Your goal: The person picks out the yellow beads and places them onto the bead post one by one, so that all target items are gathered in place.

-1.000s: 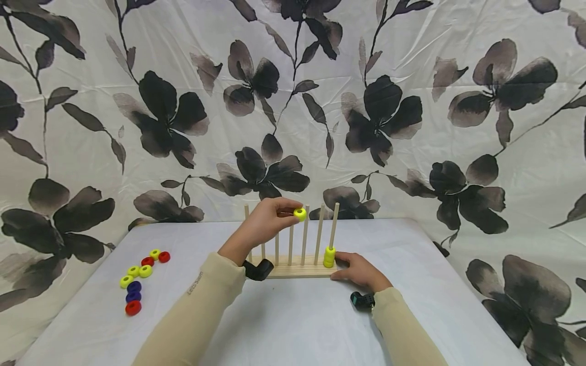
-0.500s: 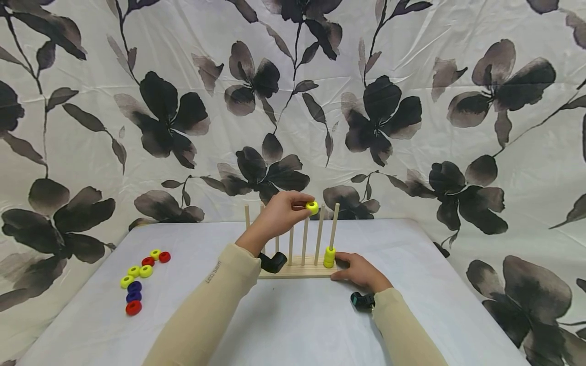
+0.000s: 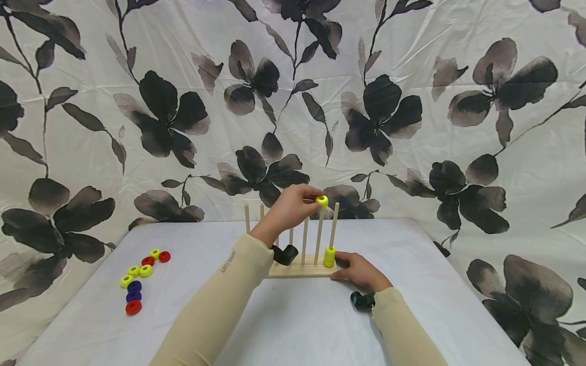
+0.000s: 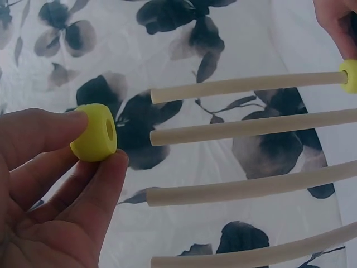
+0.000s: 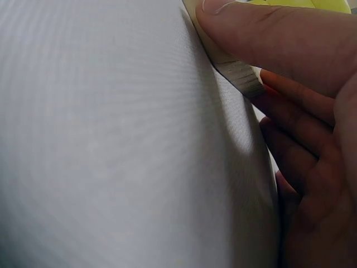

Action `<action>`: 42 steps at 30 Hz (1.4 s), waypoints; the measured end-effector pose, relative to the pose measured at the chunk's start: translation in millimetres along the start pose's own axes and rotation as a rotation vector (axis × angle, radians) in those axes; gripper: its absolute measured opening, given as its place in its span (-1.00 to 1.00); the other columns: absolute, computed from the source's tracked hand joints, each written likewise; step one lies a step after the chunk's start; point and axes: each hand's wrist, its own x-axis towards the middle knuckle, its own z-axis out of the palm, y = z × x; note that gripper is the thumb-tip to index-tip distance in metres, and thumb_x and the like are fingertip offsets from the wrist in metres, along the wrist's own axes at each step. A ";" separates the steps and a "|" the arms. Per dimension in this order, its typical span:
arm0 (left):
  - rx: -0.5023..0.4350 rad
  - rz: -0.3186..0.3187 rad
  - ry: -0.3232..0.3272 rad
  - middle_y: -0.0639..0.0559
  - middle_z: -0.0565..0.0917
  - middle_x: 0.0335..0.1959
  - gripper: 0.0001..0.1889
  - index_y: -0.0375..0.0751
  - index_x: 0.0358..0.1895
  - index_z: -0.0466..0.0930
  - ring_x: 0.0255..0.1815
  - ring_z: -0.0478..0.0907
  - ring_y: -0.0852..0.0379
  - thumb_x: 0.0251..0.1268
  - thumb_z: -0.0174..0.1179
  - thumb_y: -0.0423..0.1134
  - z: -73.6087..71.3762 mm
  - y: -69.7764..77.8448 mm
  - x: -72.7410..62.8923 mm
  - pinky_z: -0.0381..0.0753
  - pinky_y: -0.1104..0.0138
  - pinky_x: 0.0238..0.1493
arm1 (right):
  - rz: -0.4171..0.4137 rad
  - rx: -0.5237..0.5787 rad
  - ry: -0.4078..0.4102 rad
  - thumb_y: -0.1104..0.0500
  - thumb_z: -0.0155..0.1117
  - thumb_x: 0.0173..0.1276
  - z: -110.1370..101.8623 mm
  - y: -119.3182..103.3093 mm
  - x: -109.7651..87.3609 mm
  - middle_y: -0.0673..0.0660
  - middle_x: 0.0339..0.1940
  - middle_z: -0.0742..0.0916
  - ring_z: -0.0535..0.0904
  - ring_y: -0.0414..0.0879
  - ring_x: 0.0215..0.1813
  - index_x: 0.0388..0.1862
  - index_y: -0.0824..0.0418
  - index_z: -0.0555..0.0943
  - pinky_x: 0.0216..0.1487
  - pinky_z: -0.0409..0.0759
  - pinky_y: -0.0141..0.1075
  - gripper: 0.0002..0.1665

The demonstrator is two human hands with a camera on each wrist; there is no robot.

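Observation:
My left hand [image 3: 292, 207] pinches a yellow bead [image 3: 322, 201] between thumb and fingers, up near the peg tops. In the left wrist view the bead [image 4: 95, 134] has its hole facing the peg tips and stays apart from them. Below it stands a wooden peg rack [image 3: 293, 273] with a row of upright pegs. Yellow beads [image 3: 329, 257] are stacked at the foot of the rightmost peg. My right hand [image 3: 362, 273] grips the right end of the rack's base; in the right wrist view the thumb lies over the wooden base [image 5: 241, 75], fingers on its far side.
On the left of the white table [image 3: 82, 325] lie loose beads: several yellow ones [image 3: 145, 271], some red ones [image 3: 133, 307] and blue ones [image 3: 134, 286]. A floral cloth [image 3: 320, 101] hangs behind the table.
My left hand has moved right and slightly up with the yellow bead, from the rack's middle pegs to the top of the second peg from the right. The right hand has stayed put.

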 end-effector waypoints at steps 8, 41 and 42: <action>0.004 -0.005 0.006 -0.03 0.63 0.10 -0.66 -0.17 0.16 0.60 0.13 0.62 0.05 0.33 0.21 -0.27 6.0 -1.3 10.6 0.66 0.26 0.08 | 0.003 -0.003 0.001 -0.05 0.55 0.03 0.6 -1.1 0.2 0.10 0.42 0.48 0.25 0.13 0.50 0.39 0.03 0.44 0.48 0.17 0.16 -0.10; 0.077 0.035 -0.015 -0.06 0.69 0.04 -0.69 -0.23 0.13 0.63 0.04 0.64 0.09 0.37 0.17 -0.30 26.6 2.6 38.1 0.66 0.31 0.05 | 0.035 0.007 0.013 -0.05 0.55 0.03 1.7 -2.0 2.8 0.08 0.43 0.47 0.26 0.10 0.50 0.38 -0.02 0.45 0.48 0.17 0.17 -0.11; 0.080 0.037 -0.017 -0.07 0.69 0.04 -0.69 -0.23 0.13 0.62 0.04 0.64 0.09 0.37 0.17 -0.30 27.3 2.4 39.2 0.66 0.31 0.05 | 0.036 0.004 0.014 -0.06 0.55 0.03 1.6 -2.1 3.1 0.08 0.43 0.47 0.26 0.10 0.50 0.38 -0.02 0.45 0.47 0.17 0.17 -0.11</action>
